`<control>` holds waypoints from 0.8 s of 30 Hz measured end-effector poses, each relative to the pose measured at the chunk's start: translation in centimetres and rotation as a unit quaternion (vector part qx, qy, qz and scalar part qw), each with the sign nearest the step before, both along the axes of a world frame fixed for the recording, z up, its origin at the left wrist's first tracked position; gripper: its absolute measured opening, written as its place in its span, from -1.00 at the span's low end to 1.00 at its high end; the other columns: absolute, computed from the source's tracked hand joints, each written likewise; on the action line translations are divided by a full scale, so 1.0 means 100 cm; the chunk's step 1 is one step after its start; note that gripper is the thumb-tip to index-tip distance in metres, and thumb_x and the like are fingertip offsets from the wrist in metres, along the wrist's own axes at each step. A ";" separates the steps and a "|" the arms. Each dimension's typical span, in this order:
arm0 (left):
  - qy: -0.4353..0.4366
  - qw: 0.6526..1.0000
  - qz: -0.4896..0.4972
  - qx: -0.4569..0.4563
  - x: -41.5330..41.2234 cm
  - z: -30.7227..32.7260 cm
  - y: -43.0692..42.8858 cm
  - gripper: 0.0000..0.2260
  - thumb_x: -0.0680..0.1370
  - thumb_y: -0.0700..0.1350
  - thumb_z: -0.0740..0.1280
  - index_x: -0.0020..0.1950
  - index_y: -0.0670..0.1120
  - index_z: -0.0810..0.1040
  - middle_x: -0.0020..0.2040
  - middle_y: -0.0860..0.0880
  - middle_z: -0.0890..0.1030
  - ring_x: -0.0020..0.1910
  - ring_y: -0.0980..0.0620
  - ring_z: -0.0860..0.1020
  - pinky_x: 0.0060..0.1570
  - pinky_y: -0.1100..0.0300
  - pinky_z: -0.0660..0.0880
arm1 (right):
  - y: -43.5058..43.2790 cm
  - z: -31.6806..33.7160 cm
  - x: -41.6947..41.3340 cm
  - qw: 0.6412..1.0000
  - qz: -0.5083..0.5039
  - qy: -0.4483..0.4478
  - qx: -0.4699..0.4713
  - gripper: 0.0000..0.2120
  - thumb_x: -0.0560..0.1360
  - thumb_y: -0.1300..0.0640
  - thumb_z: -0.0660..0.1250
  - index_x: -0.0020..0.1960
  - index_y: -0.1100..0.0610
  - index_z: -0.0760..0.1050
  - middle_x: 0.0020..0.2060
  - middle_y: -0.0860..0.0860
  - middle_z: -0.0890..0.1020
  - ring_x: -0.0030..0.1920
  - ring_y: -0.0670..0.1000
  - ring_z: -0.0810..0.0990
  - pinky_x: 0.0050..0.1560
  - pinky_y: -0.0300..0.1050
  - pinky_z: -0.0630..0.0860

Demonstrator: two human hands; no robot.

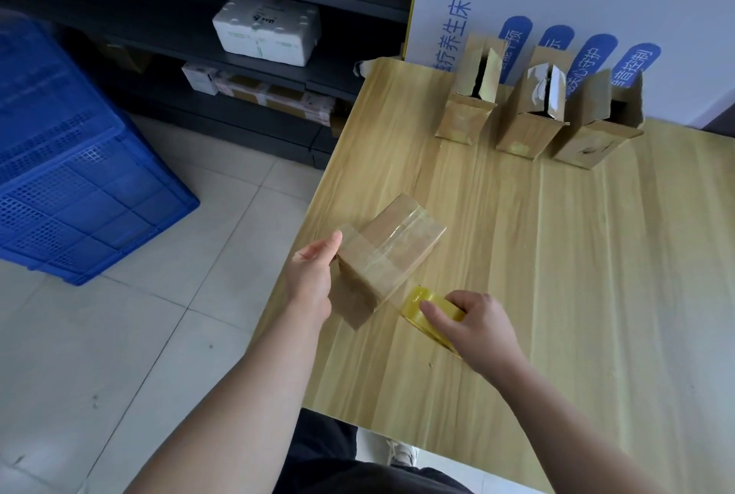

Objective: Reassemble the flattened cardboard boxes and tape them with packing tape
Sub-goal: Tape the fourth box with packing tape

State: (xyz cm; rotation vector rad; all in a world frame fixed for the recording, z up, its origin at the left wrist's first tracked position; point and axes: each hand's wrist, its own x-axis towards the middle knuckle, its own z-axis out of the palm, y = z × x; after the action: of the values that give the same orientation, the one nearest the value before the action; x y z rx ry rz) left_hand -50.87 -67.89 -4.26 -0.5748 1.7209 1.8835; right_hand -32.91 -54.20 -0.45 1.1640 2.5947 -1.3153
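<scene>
person, seen from the head camera: left hand [314,279] and right hand [477,324] bare, both forearms bare down to the lower frame edge. dark, black-looking cloth garment [330,465] covers the lap and legs. one pale, whitish shoe [403,452] shows, partly hidden.

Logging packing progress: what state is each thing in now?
Held box: tilted, tape across it, gripped by left hand.
Tape roll: gripped by right hand, strip runs to held box.
Far left box: upright, top flaps open.
Far middle box: upright, top flaps open.
Far right box: upright, top flaps open.
</scene>
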 end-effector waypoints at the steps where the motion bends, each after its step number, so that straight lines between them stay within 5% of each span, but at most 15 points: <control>1: 0.001 1.000 0.001 0.005 0.000 0.000 0.000 -0.73 0.40 -0.01 0.54 0.01 -0.10 0.63 0.00 0.01 0.68 0.09 0.05 0.60 0.30 0.10 0.42 | 0.000 0.000 0.000 1.000 0.000 -0.002 0.001 -0.59 0.40 -0.15 0.41 -0.48 0.03 0.36 -0.60 -0.10 0.29 -0.53 -0.09 0.26 -0.54 -0.26 0.18; 6: 0.005 1.000 0.007 0.015 0.002 -0.002 0.001 -0.71 0.40 -0.03 0.54 0.04 -0.13 0.63 0.00 -0.01 0.68 0.12 0.03 0.61 0.29 0.12 0.43 | 0.001 -0.003 0.001 1.000 0.002 -0.002 0.010 -0.56 0.40 -0.14 0.41 -0.39 0.19 0.40 -0.55 -0.06 0.29 -0.51 -0.08 0.25 -0.46 -0.15 0.21; 13: 0.007 1.000 0.003 0.016 0.004 -0.007 0.001 -0.63 0.39 -0.02 0.54 0.10 -0.17 0.62 0.04 -0.05 0.68 0.13 0.00 0.60 0.31 0.09 0.42 | 0.002 -0.006 0.007 1.000 -0.005 0.005 -0.006 -0.57 0.40 -0.14 0.41 -0.46 0.09 0.36 -0.57 -0.09 0.31 -0.53 -0.10 0.26 -0.51 -0.21 0.19; 24: 0.016 0.999 0.018 -0.021 0.008 -0.019 0.002 -0.79 0.37 -0.04 0.57 -0.11 -0.06 0.62 -0.09 0.02 0.69 0.01 0.06 0.62 -0.01 0.27 0.48 | 0.003 -0.021 0.007 0.999 -0.001 -0.034 -0.001 -0.58 0.39 -0.20 0.38 -0.39 0.13 0.43 -0.58 -0.11 0.34 -0.53 -0.10 0.32 -0.49 -0.23 0.23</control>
State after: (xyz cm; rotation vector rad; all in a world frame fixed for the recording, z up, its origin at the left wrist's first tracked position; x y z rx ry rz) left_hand -50.12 -67.70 -6.21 -0.5990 1.7854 1.8958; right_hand -32.24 -53.89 -2.59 1.1896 2.5452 -1.2566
